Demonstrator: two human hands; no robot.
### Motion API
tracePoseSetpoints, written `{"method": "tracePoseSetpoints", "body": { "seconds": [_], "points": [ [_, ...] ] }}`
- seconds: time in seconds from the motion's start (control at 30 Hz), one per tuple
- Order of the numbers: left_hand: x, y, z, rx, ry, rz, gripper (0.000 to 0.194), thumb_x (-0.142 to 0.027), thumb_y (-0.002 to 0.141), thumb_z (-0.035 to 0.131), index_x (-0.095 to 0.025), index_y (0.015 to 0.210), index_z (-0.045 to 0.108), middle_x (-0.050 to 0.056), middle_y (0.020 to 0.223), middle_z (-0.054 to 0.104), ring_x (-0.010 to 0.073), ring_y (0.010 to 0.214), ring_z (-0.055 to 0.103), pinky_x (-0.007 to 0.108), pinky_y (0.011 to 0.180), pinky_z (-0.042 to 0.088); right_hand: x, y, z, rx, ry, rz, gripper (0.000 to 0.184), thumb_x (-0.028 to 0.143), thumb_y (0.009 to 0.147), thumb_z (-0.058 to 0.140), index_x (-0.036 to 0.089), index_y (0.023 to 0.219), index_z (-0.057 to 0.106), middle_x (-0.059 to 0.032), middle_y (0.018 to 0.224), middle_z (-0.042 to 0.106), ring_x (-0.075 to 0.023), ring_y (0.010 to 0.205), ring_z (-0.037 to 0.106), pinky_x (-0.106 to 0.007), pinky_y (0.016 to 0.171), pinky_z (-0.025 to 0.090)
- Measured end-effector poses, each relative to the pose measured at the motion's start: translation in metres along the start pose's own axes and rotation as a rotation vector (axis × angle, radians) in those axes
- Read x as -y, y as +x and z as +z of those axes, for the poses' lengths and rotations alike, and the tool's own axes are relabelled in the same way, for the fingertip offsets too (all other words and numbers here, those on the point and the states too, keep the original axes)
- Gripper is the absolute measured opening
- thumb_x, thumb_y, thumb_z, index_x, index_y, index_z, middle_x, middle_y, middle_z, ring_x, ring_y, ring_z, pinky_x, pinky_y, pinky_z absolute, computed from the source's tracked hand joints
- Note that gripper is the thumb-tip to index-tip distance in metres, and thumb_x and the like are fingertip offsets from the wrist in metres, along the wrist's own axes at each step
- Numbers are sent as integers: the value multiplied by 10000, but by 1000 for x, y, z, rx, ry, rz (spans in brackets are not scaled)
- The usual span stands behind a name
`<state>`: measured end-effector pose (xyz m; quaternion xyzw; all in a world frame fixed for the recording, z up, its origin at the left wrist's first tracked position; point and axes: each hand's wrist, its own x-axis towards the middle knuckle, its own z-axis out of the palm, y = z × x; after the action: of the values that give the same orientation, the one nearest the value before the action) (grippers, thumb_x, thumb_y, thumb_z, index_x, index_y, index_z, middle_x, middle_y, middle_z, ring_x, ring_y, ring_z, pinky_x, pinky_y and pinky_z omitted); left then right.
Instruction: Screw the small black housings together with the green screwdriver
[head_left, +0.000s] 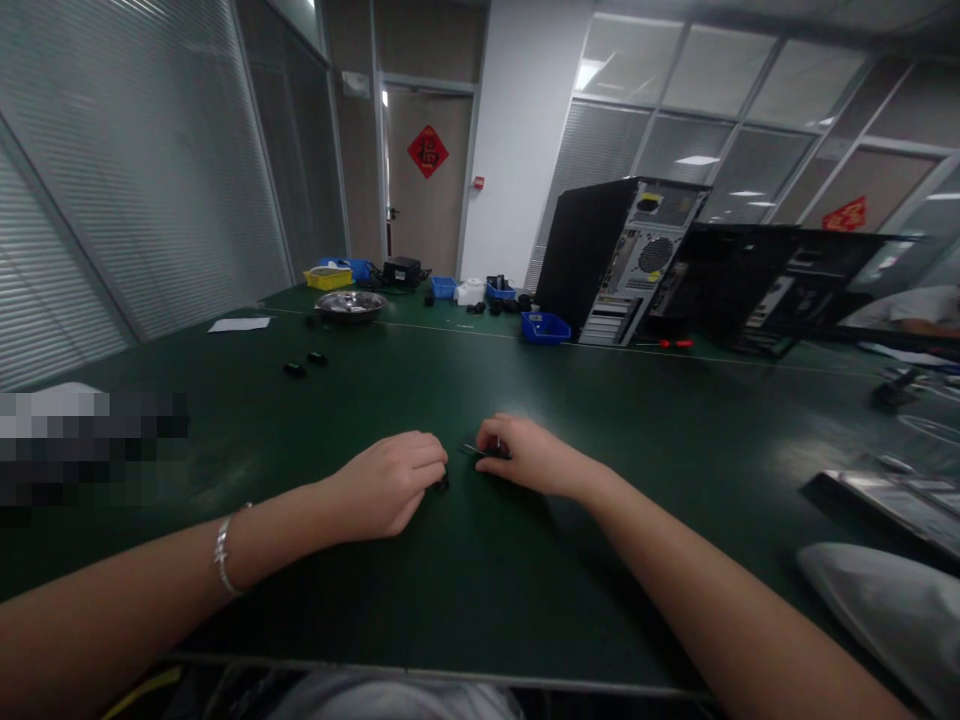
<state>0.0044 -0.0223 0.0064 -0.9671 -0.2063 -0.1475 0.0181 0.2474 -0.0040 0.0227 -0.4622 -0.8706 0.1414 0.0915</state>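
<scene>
Small black piece (443, 482), details blurred, on green table (480, 400), pinched in left hand's (397, 480) fingertips, right hand (525, 455) curled round dark thin-tipped tool (499, 451), table's far side facing door sign (428, 152) reading "福".

Silver bracelet (222, 552) on the left wrist; forearms bare
</scene>
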Motion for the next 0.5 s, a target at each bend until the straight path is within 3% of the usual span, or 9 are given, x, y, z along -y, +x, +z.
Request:
{"method": "tracePoseSetpoints", "body": {
  "seconds": [0.3, 0.5],
  "points": [
    [15, -7, 1, -148, -291, -66, 368, -3, 839, 382, -160, 1060, 629, 75, 1042, 648, 194, 998, 587, 324, 895, 489, -4, -2, 3, -15, 28, -28, 148, 281, 871, 669, 185, 978, 635, -52, 954, 604, -174, 810, 588, -260, 677, 425],
    [17, -5, -1, -259, -273, -58, 364, 9, 842, 370, -136, 1040, 640, 88, 1026, 646, 201, 980, 584, 339, 871, 478, -10, -1, 9, -35, 33, -57, 141, 280, 869, 672, 189, 957, 609, -43, 941, 592, -166, 787, 575, -256, 662, 413]
  ]
}}
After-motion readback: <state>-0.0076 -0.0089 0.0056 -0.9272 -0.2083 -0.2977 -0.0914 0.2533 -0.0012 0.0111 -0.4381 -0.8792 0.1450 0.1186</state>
